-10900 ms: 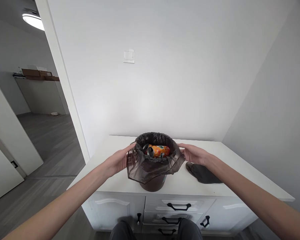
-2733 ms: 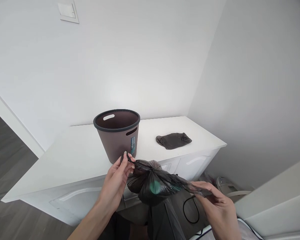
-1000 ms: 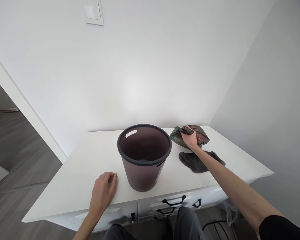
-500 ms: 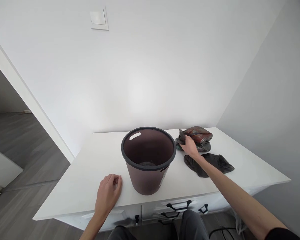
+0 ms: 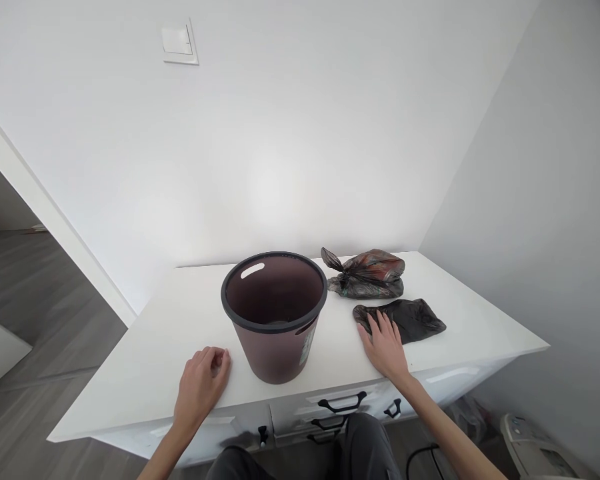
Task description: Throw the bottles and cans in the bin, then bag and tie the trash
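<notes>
A brown plastic trash can (image 5: 273, 353) with a dark rim stands upright on the white countertop (image 5: 150, 353). My left hand (image 5: 201, 383) rests on the countertop left of it, fingers loosely curled and nothing visible in them. Right of the can, my right hand (image 5: 384, 347) lies with fingers stretched out over the near left part of a flat black plastic bag (image 5: 414, 320). Behind that sits a knotted, filled black garbage bag (image 5: 370, 275); reddish contents show through its thin film, and no hand touches it.
Black drawer handles (image 5: 343, 403) stick out from the cabinet front, close to my knees (image 5: 370, 447). A pale machine (image 5: 535, 447) stands on the floor at lower right. The wall behind bears a light switch (image 5: 179, 41).
My right hand has let go of the filled bag's knot and come down onto the flat black bag. My left hand has stayed put. The view has shifted slightly right.
</notes>
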A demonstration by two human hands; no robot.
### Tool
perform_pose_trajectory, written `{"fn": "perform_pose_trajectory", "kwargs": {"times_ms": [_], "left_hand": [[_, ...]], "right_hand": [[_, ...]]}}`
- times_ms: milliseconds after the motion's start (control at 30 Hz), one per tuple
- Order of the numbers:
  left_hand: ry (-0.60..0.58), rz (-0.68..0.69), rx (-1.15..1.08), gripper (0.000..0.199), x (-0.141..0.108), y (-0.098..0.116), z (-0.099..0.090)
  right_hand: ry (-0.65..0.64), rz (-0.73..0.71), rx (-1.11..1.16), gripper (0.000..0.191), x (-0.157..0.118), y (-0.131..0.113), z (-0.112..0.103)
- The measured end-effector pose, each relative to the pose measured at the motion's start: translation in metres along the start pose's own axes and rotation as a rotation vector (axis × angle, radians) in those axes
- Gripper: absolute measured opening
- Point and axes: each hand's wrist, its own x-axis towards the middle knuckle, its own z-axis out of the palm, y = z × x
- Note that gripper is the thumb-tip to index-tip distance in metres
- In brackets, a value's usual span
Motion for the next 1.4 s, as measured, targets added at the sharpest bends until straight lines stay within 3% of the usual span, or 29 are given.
{"fn": "perform_pose_trajectory", "kwargs": {"times_ms": [833, 1400], "left_hand": [[-0.048, 0.133, -0.002, 0.036, -0.0068, -0.0041, -0.0027], [-0.039, 0.079, -0.017, 0.034, -0.0051, -0.0014, -0.0016]], "right_hand": [[-0.039, 0.027, -0.099, 0.065, 0.0021, -0.0045, 0.0013], [-0.062, 0.019, -0.137, 0.061, 0.0034, -0.0082, -0.0054]]}}
